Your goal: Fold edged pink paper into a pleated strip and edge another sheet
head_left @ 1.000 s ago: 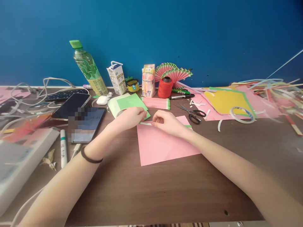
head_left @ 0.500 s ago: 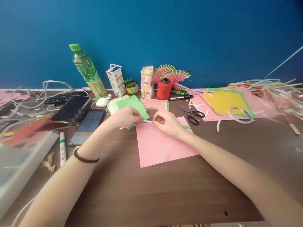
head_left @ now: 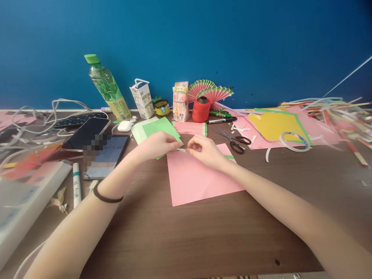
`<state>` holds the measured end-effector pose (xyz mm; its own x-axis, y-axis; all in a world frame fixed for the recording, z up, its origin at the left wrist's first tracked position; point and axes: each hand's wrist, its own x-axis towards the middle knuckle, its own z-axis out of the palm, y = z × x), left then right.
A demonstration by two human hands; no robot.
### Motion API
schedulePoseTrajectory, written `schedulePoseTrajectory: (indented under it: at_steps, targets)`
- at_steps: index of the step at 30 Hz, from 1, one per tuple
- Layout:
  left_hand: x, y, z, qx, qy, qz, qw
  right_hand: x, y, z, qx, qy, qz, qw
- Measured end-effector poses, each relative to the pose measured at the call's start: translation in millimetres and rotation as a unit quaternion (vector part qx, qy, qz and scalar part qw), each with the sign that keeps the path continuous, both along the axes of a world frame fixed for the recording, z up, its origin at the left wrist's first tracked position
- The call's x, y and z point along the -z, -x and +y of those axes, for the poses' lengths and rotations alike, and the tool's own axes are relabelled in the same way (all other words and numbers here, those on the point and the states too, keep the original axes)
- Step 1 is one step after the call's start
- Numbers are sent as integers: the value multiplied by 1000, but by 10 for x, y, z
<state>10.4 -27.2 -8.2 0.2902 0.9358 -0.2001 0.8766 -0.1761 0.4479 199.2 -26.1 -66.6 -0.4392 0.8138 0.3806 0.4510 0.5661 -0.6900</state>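
Observation:
Near the top edge of a pink paper sheet, my left hand and my right hand face each other, fingertips pinched. A narrow white strip spans the small gap between them; whether it is paper or tape backing I cannot tell. Right of my right hand, the end of a green paper strip shows at the sheet's upper edge, the rest hidden by the hand. Green paper pieces lie behind my left hand. Black-handled scissors rest to the right of the sheet.
Behind are a pleated pink strip, a red thread spool, folded paper fans and a tilted green-capped bottle. A tape roll lies at right by yellow paper. Phones, cables and a marker occupy the left.
My left hand has shifted slightly right, toward my right hand, so less of the white strip shows between them. My right hand and the pink sheet have barely moved.

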Motion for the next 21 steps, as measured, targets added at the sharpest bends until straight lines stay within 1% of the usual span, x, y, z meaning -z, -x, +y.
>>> schedulePoseTrajectory:
  at_steps: [2, 5, 7, 11, 14, 17, 21]
  targets:
    - [15, -30, -9, 21, 15, -16, 1000, -9, 10, -11, -4, -4, 3, 1000]
    - [44, -49, -6, 45, 52, -65, 996, -25, 20, -16, -8, -4, 10, 1000]
    - [63, -41, 3, 43, 64, -85, 993, -38, 16, -7, -2, 3, 20, 1000]
    - [75, -12, 15, 25, 50, -84, 995, -56, -20, 36, 11, -8, 35, 999]
    - [65, -3, 17, 21, 50, -85, 995, -51, -44, 59, -16, -23, 20, 999]
    - [62, -4, 20, 19, 53, -90, 994, -30, -47, 58, -40, 1, -3, 999]
    - [67, -8, 26, 13, 51, -87, 995, -14, -31, 40, -27, 39, -19, 999]
